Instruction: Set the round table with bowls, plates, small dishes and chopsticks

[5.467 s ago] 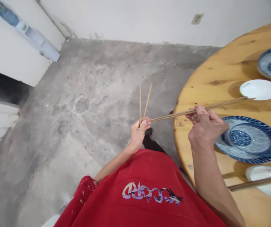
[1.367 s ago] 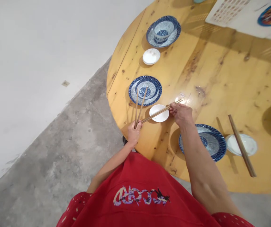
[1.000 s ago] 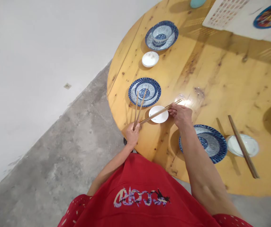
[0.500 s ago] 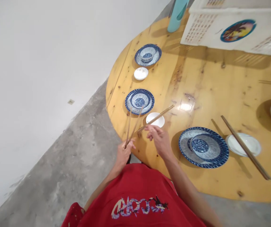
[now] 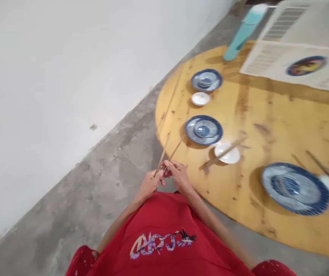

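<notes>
My left hand (image 5: pixel 150 181) is closed round the lower end of a pair of wooden chopsticks (image 5: pixel 162 155), whose tips spread apart toward the table edge. Right beside it, my right hand (image 5: pixel 179 175) pinches the lower part of the right-hand chopstick. Both hands are close together in front of my red shirt. Just beyond the tips sits a blue-and-white plate (image 5: pixel 189 134) with a small bowl (image 5: pixel 203 130) on it. To its right, a second pair of chopsticks (image 5: pixel 233 145) lies across a small white dish (image 5: pixel 230 156).
On the wooden table (image 5: pixel 239 199), a larger blue-rimmed plate (image 5: pixel 315 199) holds a bowl near the right. Farther back are another plate (image 5: pixel 216 85), a white saucer (image 5: pixel 200 99), a turquoise bottle (image 5: pixel 239 40) and a white plastic basket (image 5: pixel 270 61). A white wall (image 5: pixel 66 69) stands on the left.
My right hand has moved left, away from the chopsticks on the white dish, to the chopsticks in my left hand. The view has swung left, so the table appears farther right.
</notes>
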`<state>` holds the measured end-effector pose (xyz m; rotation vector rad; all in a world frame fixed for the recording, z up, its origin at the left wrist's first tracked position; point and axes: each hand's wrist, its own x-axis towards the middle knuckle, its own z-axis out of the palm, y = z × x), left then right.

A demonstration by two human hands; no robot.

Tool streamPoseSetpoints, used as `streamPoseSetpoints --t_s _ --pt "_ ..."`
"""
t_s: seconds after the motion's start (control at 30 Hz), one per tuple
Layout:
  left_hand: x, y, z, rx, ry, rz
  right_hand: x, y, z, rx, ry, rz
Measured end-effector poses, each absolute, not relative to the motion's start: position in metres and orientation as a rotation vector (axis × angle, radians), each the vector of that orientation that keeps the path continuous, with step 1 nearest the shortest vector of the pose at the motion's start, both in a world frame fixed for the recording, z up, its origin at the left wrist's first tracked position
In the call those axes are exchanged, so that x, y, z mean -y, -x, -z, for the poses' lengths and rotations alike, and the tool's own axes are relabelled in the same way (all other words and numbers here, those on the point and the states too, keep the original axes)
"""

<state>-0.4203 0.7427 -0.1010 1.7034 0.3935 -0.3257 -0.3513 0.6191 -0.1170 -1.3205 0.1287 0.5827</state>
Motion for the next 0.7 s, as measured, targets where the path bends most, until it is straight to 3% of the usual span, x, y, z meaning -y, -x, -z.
streamPoseSetpoints --t_s 0.47,0.7 --pt "-0.870 0.430 0.124 -0.320 -1.562 0.456 -0.734 0.342 0.114 0.171 1.339 -1.013" --pt "-0.906 0.371 0.134 -0.327 -1.480 0.547 -0.772 0.279 0.129 -0.080 1.243 -0.802"
